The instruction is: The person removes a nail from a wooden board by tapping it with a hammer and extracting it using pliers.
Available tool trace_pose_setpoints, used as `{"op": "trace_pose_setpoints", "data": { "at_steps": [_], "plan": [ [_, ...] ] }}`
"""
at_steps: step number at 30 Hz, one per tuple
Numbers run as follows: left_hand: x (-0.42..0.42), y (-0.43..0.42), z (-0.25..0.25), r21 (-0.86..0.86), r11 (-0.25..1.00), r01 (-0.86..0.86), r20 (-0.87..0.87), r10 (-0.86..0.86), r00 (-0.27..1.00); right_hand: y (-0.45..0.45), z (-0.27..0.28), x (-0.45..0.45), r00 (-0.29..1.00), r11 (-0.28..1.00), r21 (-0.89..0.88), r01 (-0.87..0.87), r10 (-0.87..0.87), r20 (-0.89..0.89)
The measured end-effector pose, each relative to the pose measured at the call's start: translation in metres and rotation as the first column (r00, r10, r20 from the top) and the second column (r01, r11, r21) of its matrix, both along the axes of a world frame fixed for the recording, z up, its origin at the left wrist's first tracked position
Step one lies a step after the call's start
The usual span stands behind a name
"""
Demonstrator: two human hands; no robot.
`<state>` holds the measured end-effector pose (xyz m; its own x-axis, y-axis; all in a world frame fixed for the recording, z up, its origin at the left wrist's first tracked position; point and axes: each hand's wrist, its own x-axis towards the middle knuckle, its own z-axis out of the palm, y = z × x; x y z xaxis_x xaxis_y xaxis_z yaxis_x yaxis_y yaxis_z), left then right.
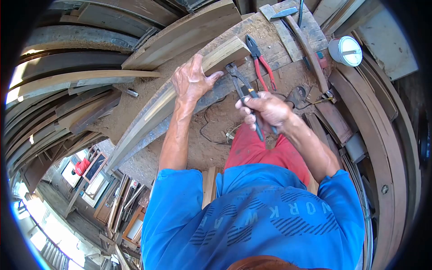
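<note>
My left hand (192, 79) rests over a long wooden beam (225, 54), its fingers across the top and the thumb stretched along the near side. In my right hand (266, 111) are the handles of dark pincers (238, 77) with an orange mark. The pincers' jaws are at the beam's near side, close to its end; whether they grip anything is too small to tell. Just right of the beam end, red-handled pliers (258, 58) lie on the wooden bench (279, 58).
A hammer (306, 49) lies on the bench's right part, near a white bucket (348, 51). Curved boards (81, 38) are stacked at the left, and more planks (373, 121) stand at the right. A dark cable (204, 130) runs over the sawdust. In the far lower left, a person in red (81, 167) is visible.
</note>
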<state>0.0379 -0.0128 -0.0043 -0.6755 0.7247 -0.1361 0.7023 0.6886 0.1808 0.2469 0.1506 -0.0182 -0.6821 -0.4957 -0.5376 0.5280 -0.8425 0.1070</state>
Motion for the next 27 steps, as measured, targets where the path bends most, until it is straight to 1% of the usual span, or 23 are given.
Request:
{"op": "trace_pose_setpoints", "data": {
  "at_steps": [2, 4, 7, 9, 12, 15, 19, 21, 24, 27],
  "plan": [
    [-0.001, 0.002, 0.001, -0.034, 0.999, -0.015, 0.025, 0.016, 1.0, -0.013, 0.01, -0.004, 0.999, 0.977, 0.207, -0.05, 0.048, 0.015],
    [-0.003, 0.004, 0.002, -0.084, 0.996, -0.038, 0.037, 0.041, 0.998, -0.022, 0.009, -0.005, 1.0, 0.973, 0.231, -0.01, 0.006, 0.018],
    [-0.007, 0.0, -0.005, -0.014, 1.0, 0.002, 0.0, -0.002, 1.0, -0.04, 0.004, 0.0, 0.999, 0.956, 0.294, 0.014, -0.022, 0.026],
    [-0.009, 0.0, -0.005, -0.032, 0.999, -0.01, 0.01, 0.011, 1.0, -0.048, 0.002, 0.001, 1.0, 0.929, 0.37, 0.018, -0.022, 0.005],
    [-0.012, 0.002, -0.004, -0.035, 0.999, -0.024, 0.039, 0.025, 0.999, -0.057, 0.001, -0.001, 0.998, 0.935, 0.35, 0.056, -0.056, -0.012],
    [-0.013, 0.004, -0.002, -0.048, 0.998, -0.032, 0.046, 0.034, 0.998, -0.074, -0.005, 0.002, 0.993, 0.915, 0.387, 0.112, -0.114, -0.018],
    [-0.014, 0.003, -0.002, -0.089, 0.995, -0.046, 0.098, 0.055, 0.994, -0.095, -0.021, 0.009, 0.986, 0.87, 0.463, 0.169, -0.148, -0.081],
    [-0.016, 0.002, -0.005, -0.074, 0.996, -0.042, 0.096, 0.049, 0.994, -0.103, -0.028, 0.008, 0.981, 0.833, 0.517, 0.195, -0.154, -0.121],
    [-0.013, 0.003, -0.002, -0.067, 0.997, -0.032, 0.083, 0.038, 0.996, -0.109, -0.034, 0.011, 0.968, 0.826, 0.505, 0.25, -0.197, -0.157],
    [-0.011, 0.003, -0.002, -0.057, 0.997, -0.046, 0.064, 0.049, 0.997, -0.078, -0.03, 0.017, 0.991, 0.797, 0.596, 0.101, -0.028, -0.129]
  ]
}}
